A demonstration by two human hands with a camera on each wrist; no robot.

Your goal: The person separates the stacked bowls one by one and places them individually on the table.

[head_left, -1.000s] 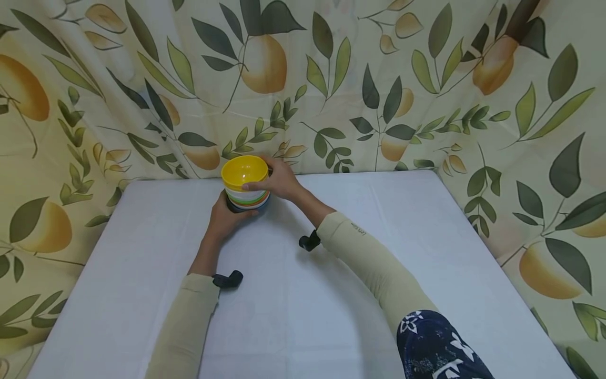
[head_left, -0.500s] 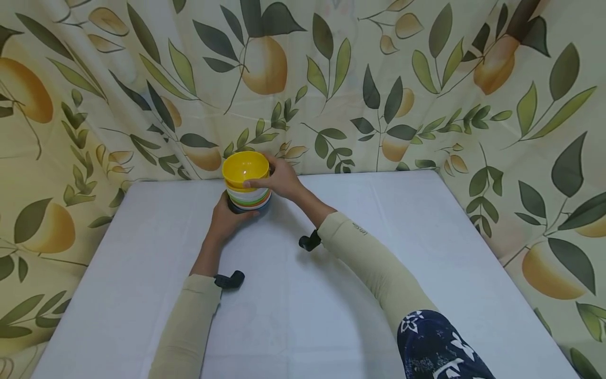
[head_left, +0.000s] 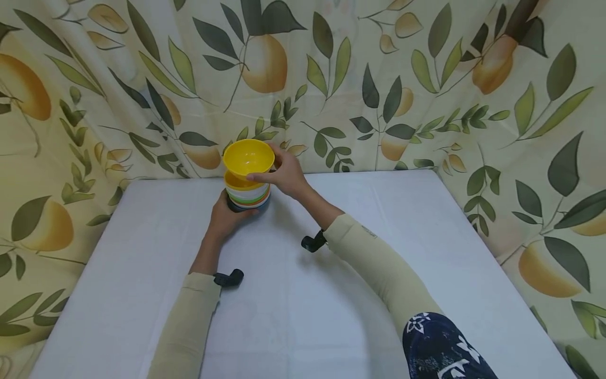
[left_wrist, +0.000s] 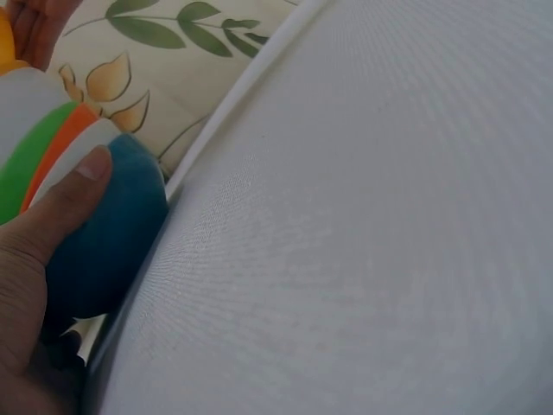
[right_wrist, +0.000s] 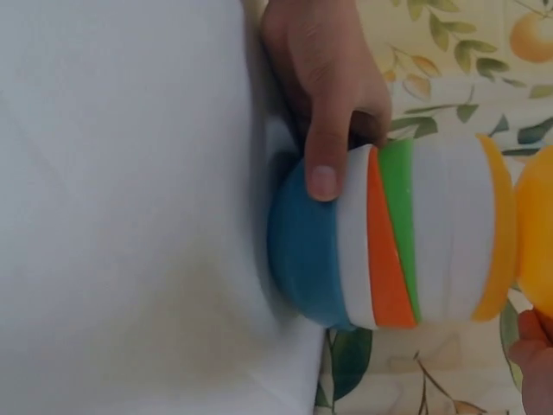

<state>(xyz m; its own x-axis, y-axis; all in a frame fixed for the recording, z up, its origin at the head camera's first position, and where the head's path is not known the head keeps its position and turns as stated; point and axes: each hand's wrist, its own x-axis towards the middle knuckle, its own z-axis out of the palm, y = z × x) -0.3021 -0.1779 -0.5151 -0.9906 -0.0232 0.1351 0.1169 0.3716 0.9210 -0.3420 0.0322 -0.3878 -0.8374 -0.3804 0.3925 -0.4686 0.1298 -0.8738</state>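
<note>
Beige long sleeves (head_left: 379,260), black wrist cameras (head_left: 229,277), navy floral garment (head_left: 442,345).

A white cloth (head_left: 379,273) covers the tabletop (head_left: 118,273), smooth apart from a few faint creases, and reaches its far edge where it meets the backdrop. A curtain (head_left: 360,79) hangs behind the tabletop and wraps round both sides of it. Its cream fabric is printed with dark and light green leaves on thin stems and with yellow-orange fruit, and it falls in soft vertical folds. The left wrist view shows the same print (left_wrist: 164,35) just past the cloth's edge (left_wrist: 233,95).
</note>
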